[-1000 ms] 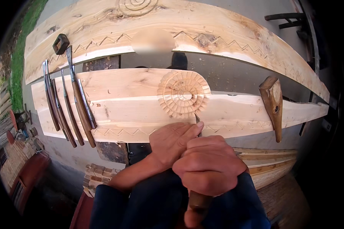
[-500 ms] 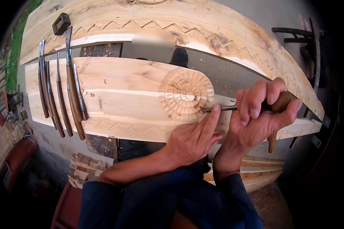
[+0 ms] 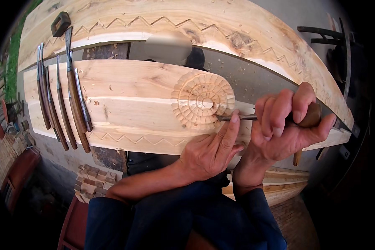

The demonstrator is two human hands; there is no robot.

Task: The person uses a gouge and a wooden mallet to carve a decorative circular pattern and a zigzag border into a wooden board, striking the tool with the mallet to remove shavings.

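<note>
The step in hand looks like carving: trimming the right edge of the rosette [image 3: 203,99], a round, ray-cut relief on the near plank [image 3: 125,104] at the centre of the frame. The right hand [image 3: 289,125] is closed in a fist round the brown handle of a chisel [image 3: 279,118], whose thin steel shank runs leftward to meet the rosette at its right rim. The left hand [image 3: 208,152] rests on the plank just below, fingers partly curled, one fingertip pressed on the shank to steer it.

The next cut, as I judge it, calls for a short, controlled push along the rim, the left finger braking the blade so it does not overrun into the finished rays.

At the left of the frame a row of spare chisels [image 3: 64,108] lies across the plank, well apart from the hands. A second plank [image 3: 221,29] with a zigzag line arcs across the top, a small block [image 3: 60,23] at its upper left. Stacked boards [image 3: 285,183] sit lower right. Nothing stands between blade and rosette; the left fingers themselves lie closest to the edge.
</note>
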